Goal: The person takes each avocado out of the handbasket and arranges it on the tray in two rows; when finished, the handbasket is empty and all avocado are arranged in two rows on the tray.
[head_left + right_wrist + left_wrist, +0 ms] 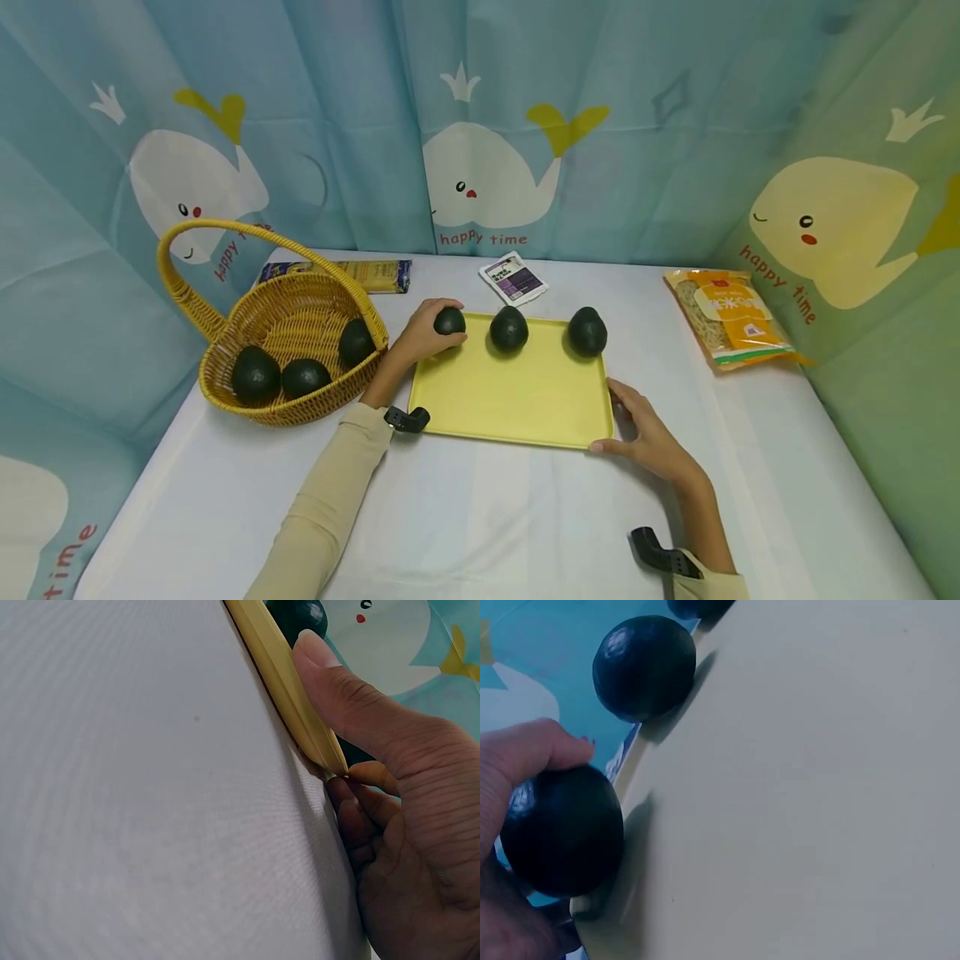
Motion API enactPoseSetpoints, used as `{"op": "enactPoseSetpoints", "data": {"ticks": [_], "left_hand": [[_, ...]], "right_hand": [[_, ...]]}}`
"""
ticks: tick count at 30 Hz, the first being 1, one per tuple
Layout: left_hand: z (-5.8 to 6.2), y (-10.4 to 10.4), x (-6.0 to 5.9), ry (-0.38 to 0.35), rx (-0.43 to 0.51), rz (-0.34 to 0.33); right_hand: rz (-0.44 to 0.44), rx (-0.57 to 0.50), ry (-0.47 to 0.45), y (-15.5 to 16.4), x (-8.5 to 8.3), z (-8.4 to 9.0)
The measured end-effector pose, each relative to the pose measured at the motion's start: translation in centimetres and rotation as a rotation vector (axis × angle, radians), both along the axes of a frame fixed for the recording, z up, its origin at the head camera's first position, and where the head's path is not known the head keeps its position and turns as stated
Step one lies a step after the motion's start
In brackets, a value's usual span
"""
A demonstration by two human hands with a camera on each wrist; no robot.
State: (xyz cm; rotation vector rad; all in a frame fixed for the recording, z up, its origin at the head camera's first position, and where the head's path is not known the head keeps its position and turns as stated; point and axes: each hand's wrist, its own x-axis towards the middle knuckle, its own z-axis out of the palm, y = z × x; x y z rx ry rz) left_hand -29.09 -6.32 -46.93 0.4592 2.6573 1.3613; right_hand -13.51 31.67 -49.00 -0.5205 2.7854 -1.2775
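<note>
1. Left hand (420,337) curled around a dark avocado (449,321) at the far left corner of the yellow tray (517,400).
2. Right hand (648,433) pinching the tray's near right corner, thumb on the rim.
3. Two more avocados (509,329) along the far edge; three in the wicker basket (288,321) just left.

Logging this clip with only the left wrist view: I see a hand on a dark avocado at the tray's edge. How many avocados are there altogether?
Observer: Six. Three sit on the yellow tray, three in the wicker basket.
Reviewer: Which one does the left hand hold?
Observer: The left hand grips the leftmost avocado at the tray's far left corner.
Reviewer: And the right hand?
Observer: The right hand holds the tray's near right corner, thumb on top of the rim.
</note>
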Motion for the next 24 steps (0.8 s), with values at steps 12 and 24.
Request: {"op": "enactPoseSetpoints", "data": {"ticks": [12, 24], "left_hand": [[0.3, -0.4, 0.22, -0.003, -0.011, 0.031], [0.3, -0.31, 0.42, -0.012, 0.022, 0.036]], "right_hand": [[0.013, -0.004, 0.006, -0.01, -0.1, 0.18], [0.018, 0.0, 0.024, 0.05, -0.06, -0.01]]}}
